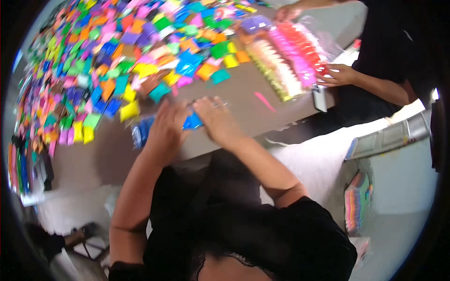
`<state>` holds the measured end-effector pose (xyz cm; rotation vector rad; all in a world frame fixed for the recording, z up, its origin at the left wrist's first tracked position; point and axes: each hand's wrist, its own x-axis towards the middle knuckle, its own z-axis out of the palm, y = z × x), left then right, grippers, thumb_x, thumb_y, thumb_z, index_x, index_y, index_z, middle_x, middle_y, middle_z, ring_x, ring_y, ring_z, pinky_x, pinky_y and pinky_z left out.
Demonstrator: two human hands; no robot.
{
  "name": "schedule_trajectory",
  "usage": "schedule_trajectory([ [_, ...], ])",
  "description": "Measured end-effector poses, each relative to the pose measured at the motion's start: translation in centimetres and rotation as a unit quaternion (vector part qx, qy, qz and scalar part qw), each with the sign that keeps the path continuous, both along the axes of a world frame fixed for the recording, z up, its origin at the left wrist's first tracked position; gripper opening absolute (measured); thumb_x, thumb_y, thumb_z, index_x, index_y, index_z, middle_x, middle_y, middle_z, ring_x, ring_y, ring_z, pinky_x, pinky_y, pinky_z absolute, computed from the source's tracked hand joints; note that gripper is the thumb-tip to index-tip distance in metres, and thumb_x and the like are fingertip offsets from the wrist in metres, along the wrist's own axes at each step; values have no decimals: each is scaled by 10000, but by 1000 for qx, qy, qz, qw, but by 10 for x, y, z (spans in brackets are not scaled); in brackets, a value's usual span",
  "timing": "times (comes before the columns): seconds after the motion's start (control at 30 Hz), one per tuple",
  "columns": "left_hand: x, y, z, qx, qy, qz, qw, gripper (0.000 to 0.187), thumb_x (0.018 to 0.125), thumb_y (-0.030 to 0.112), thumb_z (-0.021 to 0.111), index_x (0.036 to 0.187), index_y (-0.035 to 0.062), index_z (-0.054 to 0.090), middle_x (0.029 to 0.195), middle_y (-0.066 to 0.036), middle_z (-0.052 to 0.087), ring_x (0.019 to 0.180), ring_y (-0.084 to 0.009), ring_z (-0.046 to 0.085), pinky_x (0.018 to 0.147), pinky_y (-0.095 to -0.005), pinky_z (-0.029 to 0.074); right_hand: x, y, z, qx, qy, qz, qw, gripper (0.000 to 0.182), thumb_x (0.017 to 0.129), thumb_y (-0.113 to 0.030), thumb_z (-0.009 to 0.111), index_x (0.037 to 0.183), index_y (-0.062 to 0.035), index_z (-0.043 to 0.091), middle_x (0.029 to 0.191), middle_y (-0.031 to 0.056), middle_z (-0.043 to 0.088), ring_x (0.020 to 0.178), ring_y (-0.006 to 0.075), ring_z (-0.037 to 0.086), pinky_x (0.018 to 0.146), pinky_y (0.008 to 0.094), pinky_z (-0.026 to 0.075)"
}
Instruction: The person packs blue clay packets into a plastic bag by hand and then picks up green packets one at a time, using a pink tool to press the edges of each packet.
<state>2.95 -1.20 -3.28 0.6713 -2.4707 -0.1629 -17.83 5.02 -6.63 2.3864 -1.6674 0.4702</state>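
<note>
My left hand [165, 127] and my right hand [214, 118] lie close together at the near edge of the brown table [243, 100]. Both press on a short row of small blue packets [192, 122] that runs out to the left from under my left hand. The fingers of both hands are curled over the packets, hiding most of them. A big heap of small coloured packets [117, 51] covers the table beyond my hands.
Another person in black stands at the right, one hand [338, 75] on a clear-wrapped block of pink, red and cream packets [291, 56], the other hand [287, 12] at the far edge. A loose pink strip [265, 101] lies nearby. A stack of coloured packets [356, 201] sits on the floor.
</note>
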Motion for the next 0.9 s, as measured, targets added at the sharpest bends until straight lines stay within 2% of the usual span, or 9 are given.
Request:
schedule_trajectory([
  [0.03,14,-4,11,-15,19,12,1000,540,766,197,777,1243,41,576,1344,-179,546,1290,-387,486,1126,-500,335,-3,2,0,-19,47,-5,999,657,808,-184,705,1406,-41,474,1474,161,467,1392,294,417,1182,496,241],
  [0.07,32,-14,28,25,41,23,999,616,774,277,801,1284,45,545,1352,-193,543,1266,-395,507,1120,-502,341,-2,3,4,2,38,-6,999,647,813,-185,701,1406,-52,477,1471,151,473,1387,292,424,1179,497,246],
  [0.17,70,-29,40,98,108,106,984,679,790,348,790,1333,42,520,1392,-190,523,1281,-390,505,1115,-499,349,-1,3,5,16,6,1,1000,631,817,-175,699,1406,-94,488,1461,136,486,1376,294,437,1170,498,261],
  [0.27,88,-34,26,119,75,114,983,732,793,403,779,1383,73,498,1431,-172,502,1328,-374,472,1140,-505,310,0,5,11,5,-4,4,1000,624,810,-157,707,1400,-154,504,1446,132,499,1366,301,445,1157,500,284],
  [0.33,88,-28,21,53,-68,71,994,743,781,433,778,1392,106,511,1451,-156,495,1379,-354,424,1168,-509,258,2,6,15,5,4,10,1000,623,806,-150,712,1395,-182,512,1439,132,505,1363,303,447,1150,501,296],
  [0.37,93,-26,17,80,-98,74,989,713,766,435,788,1363,125,553,1451,-144,501,1406,-340,391,1185,-510,221,2,6,15,5,0,6,1000,624,800,-144,718,1389,-201,520,1436,131,506,1363,301,448,1146,502,304],
  [0.5,108,-25,-2,130,-80,89,984,659,771,414,787,1323,113,590,1445,-133,509,1405,-332,393,1182,-510,233,1,3,15,9,10,-3,1000,615,796,-143,731,1374,-216,536,1436,119,507,1361,297,451,1138,505,318],
  [0.7,119,-20,-18,105,-25,83,991,579,802,410,757,1299,150,612,1413,-128,530,1365,-325,439,1158,-517,278,-2,-3,20,21,26,-1,999,623,783,-139,755,1363,-224,546,1438,94,510,1359,291,454,1142,498,320],
  [0.9,147,-13,-26,51,-66,127,988,607,780,336,763,1327,131,601,1449,-166,489,1405,-336,384,1184,-504,229,-1,-6,23,29,23,-2,999,603,771,-134,767,1335,-217,573,1439,85,509,1356,287,455,1132,495,333],
])
